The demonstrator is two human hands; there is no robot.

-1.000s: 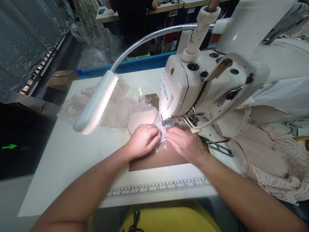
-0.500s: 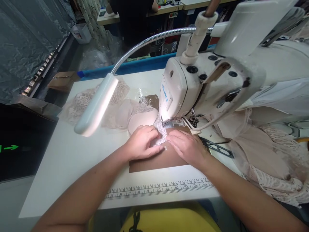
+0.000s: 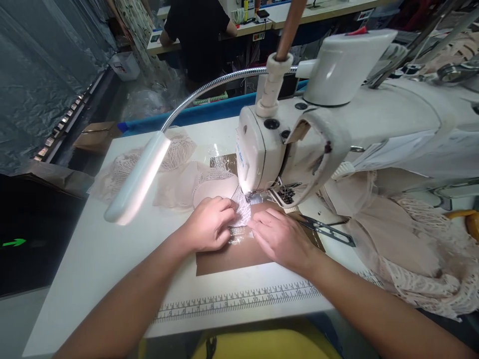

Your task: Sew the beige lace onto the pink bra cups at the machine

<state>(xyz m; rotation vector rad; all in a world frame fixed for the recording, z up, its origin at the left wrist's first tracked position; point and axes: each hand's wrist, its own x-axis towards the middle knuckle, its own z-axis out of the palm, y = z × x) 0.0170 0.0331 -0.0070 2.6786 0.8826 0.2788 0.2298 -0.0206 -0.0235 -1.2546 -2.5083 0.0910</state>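
Pale lace fabric (image 3: 242,212) lies under the needle area of a white sewing machine (image 3: 258,144). My left hand (image 3: 211,223) rests at the lace's left edge, fingers curled and closed on it. On the other side, my right hand (image 3: 279,232) pinches the lace's right edge with its fingertips. A smooth beige cup-shaped piece (image 3: 215,190) joined to the lace lies just beyond my left hand. Both hands are over a brown plate (image 3: 224,262) on the white table (image 3: 123,279).
A lamp (image 3: 138,177) on a bendy metal neck hangs at the left. Sheer lace fabric (image 3: 175,149) lies behind it. Right of my hand are a black slotted tool (image 3: 329,232) and a beige garment pile (image 3: 404,244). A printed ruler (image 3: 239,301) runs along the front; another person (image 3: 198,40) sits beyond.
The view has shifted, showing more of the machine. My left thumb and fingers have drawn in, baring shiny tape on the plate. My right hand keeps its place by the lace.
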